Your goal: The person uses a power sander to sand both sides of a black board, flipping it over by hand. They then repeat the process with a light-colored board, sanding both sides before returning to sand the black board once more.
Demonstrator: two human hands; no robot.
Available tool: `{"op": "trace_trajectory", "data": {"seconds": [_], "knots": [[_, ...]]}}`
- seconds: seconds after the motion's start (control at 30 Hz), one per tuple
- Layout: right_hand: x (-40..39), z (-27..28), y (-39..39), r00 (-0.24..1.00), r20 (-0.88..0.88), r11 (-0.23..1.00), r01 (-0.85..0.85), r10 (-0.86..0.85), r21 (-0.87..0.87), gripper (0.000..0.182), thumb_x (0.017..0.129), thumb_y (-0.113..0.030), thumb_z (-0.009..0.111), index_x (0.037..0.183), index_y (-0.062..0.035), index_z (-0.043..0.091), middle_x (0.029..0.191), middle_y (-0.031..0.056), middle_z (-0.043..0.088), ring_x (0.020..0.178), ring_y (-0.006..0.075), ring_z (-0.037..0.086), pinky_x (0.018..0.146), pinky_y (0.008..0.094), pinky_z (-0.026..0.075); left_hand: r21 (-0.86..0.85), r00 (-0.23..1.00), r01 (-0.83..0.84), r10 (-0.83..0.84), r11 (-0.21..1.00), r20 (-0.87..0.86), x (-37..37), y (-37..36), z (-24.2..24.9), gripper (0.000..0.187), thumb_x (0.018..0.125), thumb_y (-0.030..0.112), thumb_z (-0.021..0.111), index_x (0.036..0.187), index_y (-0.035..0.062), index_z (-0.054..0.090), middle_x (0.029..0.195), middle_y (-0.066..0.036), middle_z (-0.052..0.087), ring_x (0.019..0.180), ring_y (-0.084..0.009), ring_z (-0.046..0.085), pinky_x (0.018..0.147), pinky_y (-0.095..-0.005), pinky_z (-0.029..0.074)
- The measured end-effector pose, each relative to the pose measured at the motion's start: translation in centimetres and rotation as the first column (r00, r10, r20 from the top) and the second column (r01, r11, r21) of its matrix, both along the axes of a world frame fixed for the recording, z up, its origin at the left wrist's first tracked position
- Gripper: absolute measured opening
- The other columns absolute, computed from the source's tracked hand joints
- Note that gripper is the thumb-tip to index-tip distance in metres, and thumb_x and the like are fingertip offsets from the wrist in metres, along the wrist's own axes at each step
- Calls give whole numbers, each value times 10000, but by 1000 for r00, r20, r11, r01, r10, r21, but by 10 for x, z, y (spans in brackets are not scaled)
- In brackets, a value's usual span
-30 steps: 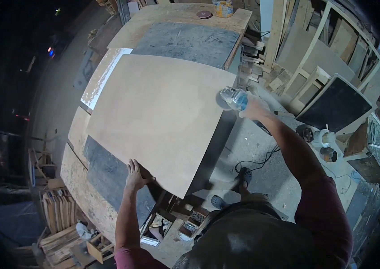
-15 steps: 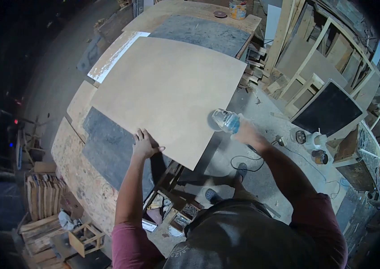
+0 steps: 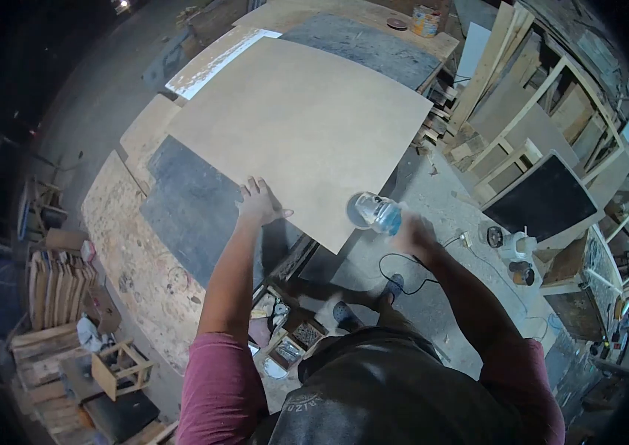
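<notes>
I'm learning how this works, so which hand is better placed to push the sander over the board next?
Probably the right hand: it holds the sander, which partly overlaps the board. The left hand rests at another edge, away from the sander.

R hand (image 3: 411, 233) w/ sander (image 3: 379, 213), pale board (image 3: 307, 119) — L hand (image 3: 258, 205) at board edge, grey sheet (image 3: 199, 200) below
</notes>
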State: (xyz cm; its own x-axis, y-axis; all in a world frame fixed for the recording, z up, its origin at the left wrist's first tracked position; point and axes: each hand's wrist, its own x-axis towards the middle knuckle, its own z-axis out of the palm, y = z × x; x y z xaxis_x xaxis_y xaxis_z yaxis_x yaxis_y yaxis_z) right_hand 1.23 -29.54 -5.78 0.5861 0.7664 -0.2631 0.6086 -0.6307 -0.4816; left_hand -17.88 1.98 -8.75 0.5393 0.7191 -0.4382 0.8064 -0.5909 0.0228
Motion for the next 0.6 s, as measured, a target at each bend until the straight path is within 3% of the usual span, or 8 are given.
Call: {"op": "trace_trajectory", "data": {"seconds": [0.13,0.2,0.27,0.3,0.4,0.43,0.57,0.6], "knots": [[-25,-9,0,999,39,1000,-28,29,-11,533,678,-213,744,1114,-42,489,962,244,657,970,440,632,846,513,500,-10,1000,-17,17,1000,13,0,0,-2,1316,635,665,777,1521,-6,72,1585,-251,22,1452,-472,60,1094,-664,248],[-43,5,1,998,16,998,-59,58,34,518,691,-219,736,1114,-56,487,961,250,655,966,446,631,848,524,496,-6,1000,-7,7,1000,3,0,0,0,1318,635,664,778,1523,1,65,1589,-245,2,1455,-470,42,1096,-666,240],[-49,10,3,990,-66,991,-130,127,-43,512,703,-229,731,1123,-63,488,968,251,654,967,454,626,849,528,494,-12,1000,-11,11,1000,-1,-1,1,0,1318,638,665,775,1525,5,57,1591,-241,-10,1456,-466,29,1100,-663,236],[-45,0,0,994,-16,994,-110,110,26,493,717,-240,728,1112,-69,489,955,247,654,961,458,624,839,526,497,-17,1000,-6,6,1000,-6,-1,1,-1,1319,642,665,772,1527,8,49,1593,-236,-22,1458,-463,15,1103,-661,231],[-15,-23,-3,994,10,994,-110,110,-14,491,727,-262,734,1106,-68,489,942,238,657,950,457,624,819,534,498,-34,999,-30,29,999,-20,1,-1,5,1313,652,666,765,1532,21,34,1595,-227,-47,1461,-455,-10,1113,-655,217],[-11,-24,-5,994,32,992,-108,106,59,480,725,-276,737,1088,-67,502,917,225,658,924,443,633,777,539,503,-38,999,-37,36,999,-23,1,-3,6,1313,652,666,765,1532,21,34,1595,-227,-47,1461,-455,-10,1113,-655,217],[-18,-37,-10,998,35,998,-60,59,28,520,712,-280,737,1128,-65,511,893,210,658,896,437,637,749,547,501,-56,999,-35,33,998,-30,0,-1,6,1301,661,667,758,1535,29,35,1597,-219,-53,1462,-452,-10,1121,-648,207],[-25,-55,-19,985,140,983,-123,103,139,559,698,-274,739,1160,-58,509,880,208,655,876,436,636,746,549,501,-58,999,-34,32,998,-31,0,0,5,1301,660,669,757,1535,31,38,1598,-215,-53,1462,-451,-9,1122,-647,206]]}}
